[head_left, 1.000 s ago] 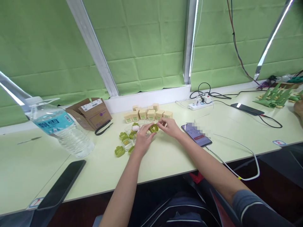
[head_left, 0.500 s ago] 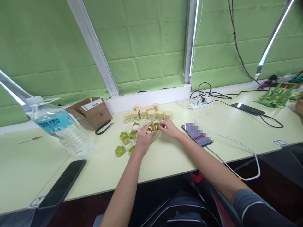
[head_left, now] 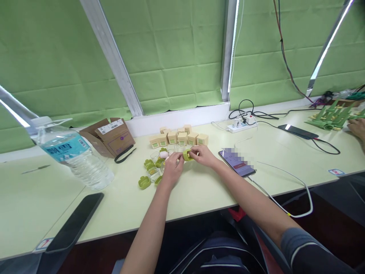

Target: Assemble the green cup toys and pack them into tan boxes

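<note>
A small green flower-shaped cup (head_left: pixel 186 155) is held above the table between both hands. My left hand (head_left: pixel 172 168) is closed, its fingertips at the left side of the cup. From the other side, my right hand (head_left: pixel 203 156) pinches the cup with thumb and fingertips. What lies inside the cup is too small to make out. Just left of my left hand lie loose green flower-shaped pieces (head_left: pixel 144 182), small clear parts (head_left: pixel 154 174) and a pale pink piece (head_left: pixel 164 155). Behind my hands stand several beige boxes (head_left: pixel 172 137) with small windows in their fronts.
A large water bottle (head_left: pixel 75 156), an open cardboard box (head_left: pixel 112 137) and a black phone (head_left: pixel 75 220) are on the left. To the right are a lit phone (head_left: pixel 237 163), a white cable (head_left: pixel 308 190), a power strip (head_left: pixel 241 126) and another person's hand (head_left: pixel 357 129) beside green parts (head_left: pixel 327 120).
The green cup has turned between my fingers and come slightly nearer to me. My left fingers have drawn together at its left side. Another person's hand has come further in at the right edge.
</note>
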